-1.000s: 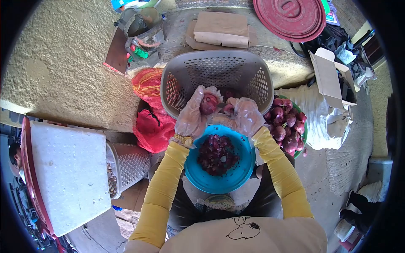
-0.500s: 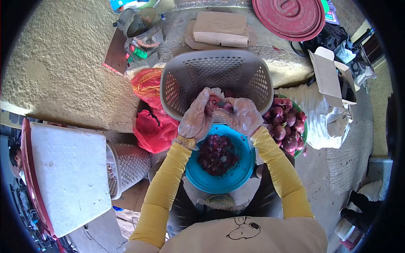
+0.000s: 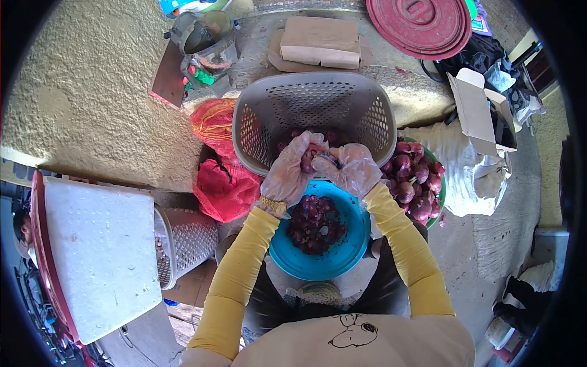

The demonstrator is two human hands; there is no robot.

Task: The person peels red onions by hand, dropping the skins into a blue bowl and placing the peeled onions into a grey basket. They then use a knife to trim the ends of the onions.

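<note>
Both hands wear clear plastic gloves and meet over the near rim of the grey perforated basket. My left hand is closed around a red onion. My right hand is closed against the onion's right side, on what looks like a small knife; its handle is hidden by the fingers. Below the hands, a blue basin holds dark red onion skins. More red onions lie inside the basket, partly hidden by my hands.
At right, a heap of red onions fills a green-rimmed container beside a white sack. Red mesh bags lie at left, near a tipped white basket and a foam box lid. A cardboard piece rests behind.
My left hand has turned and shifted slightly right, bringing the onion a little lower. The right hand has closed in more over the dark tool. The basin and basket stay put.
</note>
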